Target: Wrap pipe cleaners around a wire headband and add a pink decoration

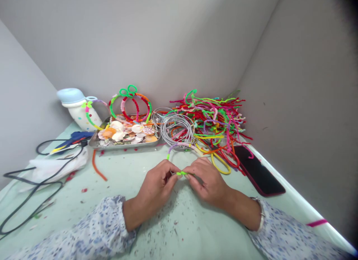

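Note:
My left hand (156, 185) and my right hand (208, 181) meet at the middle of the pale green table (120, 170). Both pinch a short bright green pipe cleaner (181, 173) held between their fingertips. A headband (180, 145) partly wrapped in purple and pink fuzz arches up from the hands toward the back. Its ends are hidden by my fingers.
A metal tray of seashells (127, 135) stands behind, with wrapped headbands (131, 103) leaning over it. Bare grey headbands (176, 127) and a heap of coloured pipe cleaners (215, 118) lie at back right. A dark phone (258, 170), a blue glue gun (72, 139), black cables (30, 189), a white-blue jug (77, 107).

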`<action>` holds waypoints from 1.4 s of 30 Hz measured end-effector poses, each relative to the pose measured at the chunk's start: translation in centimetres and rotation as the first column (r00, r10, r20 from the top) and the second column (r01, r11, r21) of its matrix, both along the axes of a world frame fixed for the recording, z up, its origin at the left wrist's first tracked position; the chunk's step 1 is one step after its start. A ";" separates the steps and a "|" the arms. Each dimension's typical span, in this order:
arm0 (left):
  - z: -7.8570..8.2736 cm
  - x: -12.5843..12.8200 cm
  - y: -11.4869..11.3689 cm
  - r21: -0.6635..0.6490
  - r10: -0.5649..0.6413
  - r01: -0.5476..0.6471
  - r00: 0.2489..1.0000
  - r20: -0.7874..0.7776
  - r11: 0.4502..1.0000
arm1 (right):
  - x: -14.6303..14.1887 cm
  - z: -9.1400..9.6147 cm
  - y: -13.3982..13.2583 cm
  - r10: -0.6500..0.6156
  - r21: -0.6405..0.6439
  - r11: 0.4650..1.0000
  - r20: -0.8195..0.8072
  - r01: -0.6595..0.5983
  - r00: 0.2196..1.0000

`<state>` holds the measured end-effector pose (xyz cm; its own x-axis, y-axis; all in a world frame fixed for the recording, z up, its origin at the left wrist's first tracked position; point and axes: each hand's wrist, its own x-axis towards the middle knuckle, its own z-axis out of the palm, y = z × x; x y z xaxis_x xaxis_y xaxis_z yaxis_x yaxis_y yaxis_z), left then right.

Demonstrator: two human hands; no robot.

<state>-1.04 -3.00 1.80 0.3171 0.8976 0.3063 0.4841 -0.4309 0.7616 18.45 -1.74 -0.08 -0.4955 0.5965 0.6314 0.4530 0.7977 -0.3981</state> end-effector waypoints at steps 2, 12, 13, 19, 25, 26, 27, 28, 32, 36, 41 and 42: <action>0.1 0.1 0.0 -0.042 0.011 -0.010 0.999 0.036 0.999 | 0.0 0.0 0.0 0.005 0.014 1.000 0.010 -0.005 1.000; -0.2 0.3 0.0 -0.231 0.037 0.000 0.987 0.156 0.973 | 0.0 -0.2 0.0 0.003 0.019 1.000 0.030 -0.003 1.000; -0.2 0.3 0.1 -0.218 0.037 -0.005 0.989 0.144 0.976 | 0.0 -0.2 0.0 0.000 0.015 1.000 0.021 0.000 1.000; 0.1 0.3 -0.1 -0.124 0.031 -0.024 0.998 0.053 0.992 | 0.0 -0.2 0.0 -0.008 0.010 1.000 0.003 0.008 1.000; 0.3 0.2 -0.2 -0.113 0.029 -0.024 0.999 0.042 0.993 | -0.1 -0.2 -0.1 0.002 0.037 0.999 0.035 -0.003 0.999; 0.3 0.3 -0.2 -0.108 0.030 -0.026 0.999 0.038 0.994 | -0.2 -0.2 -0.1 0.003 0.038 0.999 0.043 -0.005 0.999; 0.4 0.3 -0.2 -0.100 0.030 -0.027 0.999 0.033 0.995 | -0.2 -0.2 -0.1 0.004 0.038 0.999 0.049 -0.005 0.999; 0.4 0.3 -0.2 -0.093 0.030 -0.027 0.999 0.027 0.995 | -0.2 -0.2 -0.1 0.004 0.038 0.999 0.052 -0.006 0.999; 0.3 0.4 -0.2 -0.096 0.036 -0.034 0.999 0.021 0.995 | -0.2 -0.2 0.0 0.004 0.037 0.999 0.042 -0.005 0.999; 0.1 0.4 -0.3 -0.107 0.040 -0.037 0.999 0.023 0.994 | -0.1 -0.1 0.0 0.002 0.023 1.000 0.031 -0.003 1.000; 0.2 0.5 -0.4 -0.110 0.030 -0.027 0.999 0.033 0.994 | -0.2 -0.2 0.0 0.010 0.032 0.999 0.036 -0.012 0.999; 0.2 0.5 -0.4 -0.115 0.032 -0.027 0.999 0.041 0.993 | -0.2 -0.2 0.0 0.015 0.033 0.999 0.036 -0.016 0.999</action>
<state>-0.49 -3.42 2.04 0.2791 0.9362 0.2137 0.4610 -0.3258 0.8254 18.25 -1.78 -0.28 -0.5276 0.5673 0.6323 0.4538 0.8175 -0.3547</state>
